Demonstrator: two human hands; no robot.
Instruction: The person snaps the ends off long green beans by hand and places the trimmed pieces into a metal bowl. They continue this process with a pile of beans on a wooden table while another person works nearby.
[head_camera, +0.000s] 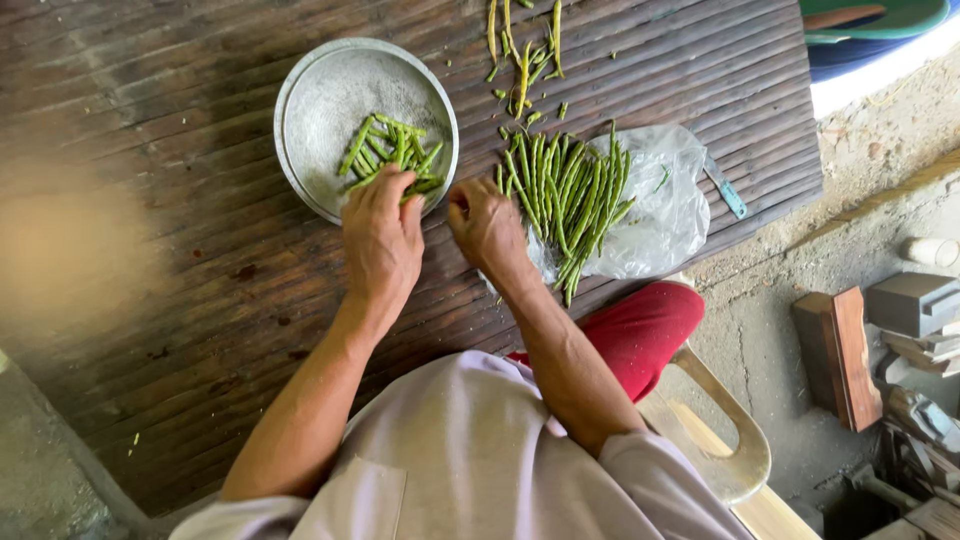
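A round metal bowl (320, 100) sits on a dark slatted wooden table (180, 150) and holds several short cut pieces of green bean (385, 150). My left hand (382, 240) rests at the bowl's near rim, its fingers closed over bean pieces there. Beside it, my right hand (485, 225) has its fingers curled, at the left edge of a pile of long green beans (565, 195). That pile lies on a clear plastic bag (665, 210). Whether the right hand grips a bean is hidden.
Trimmed bean ends and yellowish beans (525, 50) lie scattered at the table's far edge. A small knife with a blue handle (725, 190) lies by the bag. To the right stand a plastic chair (730, 440), wooden blocks (840, 360) and a concrete floor.
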